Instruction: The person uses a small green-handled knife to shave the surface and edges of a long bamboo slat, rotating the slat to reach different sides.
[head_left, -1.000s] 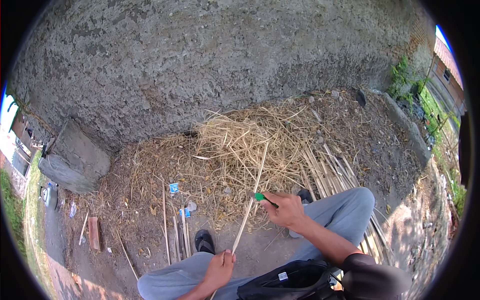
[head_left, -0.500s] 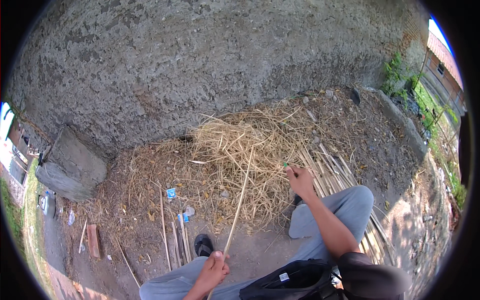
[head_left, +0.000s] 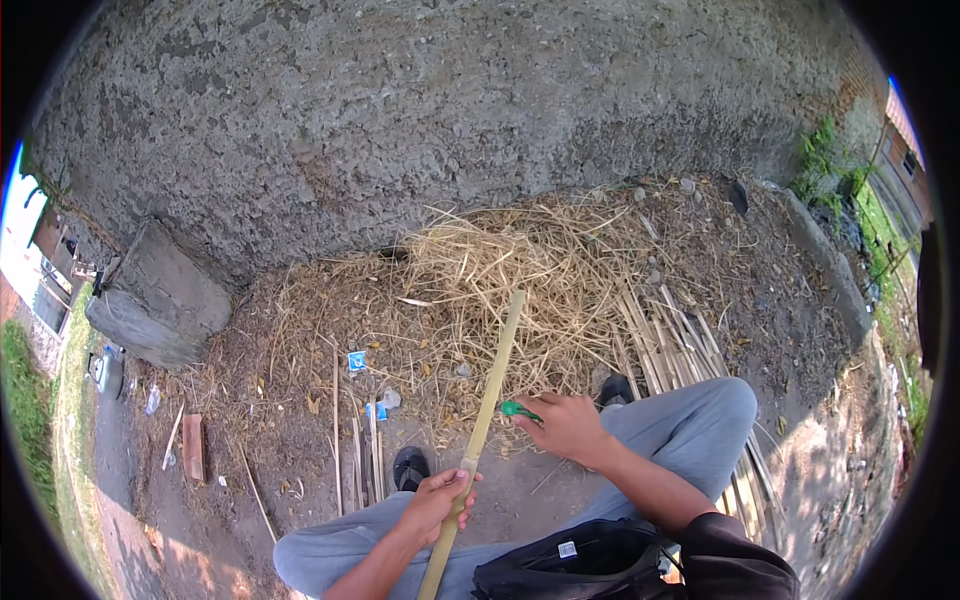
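A long, pale bamboo strip [head_left: 492, 392] slants up and away between my knees, its flat face turned upward. My left hand [head_left: 436, 503] is closed round it in its lower part, and its near end runs down past the lower edge of the picture. In my right hand [head_left: 565, 428] is a small green tool [head_left: 516, 409], gripped at the strip's right side about halfway up. A blade cannot be made out. Beyond the strip's far end lies a heap of straw-coloured shavings [head_left: 545, 270].
Several split bamboo strips [head_left: 665, 340] lie on the right, partly beneath my bent leg. More thin strips [head_left: 358, 460] rest left of my foot. A rough grey wall [head_left: 450, 110] rises behind the shavings. At the left stand a concrete block [head_left: 165, 295] and a reddish brick piece [head_left: 193, 450].
The strip has turned from its thin edge to its broad face. My right hand has come left and nearer, bringing the green tool beside the strip. My left hand has moved slightly up and right.
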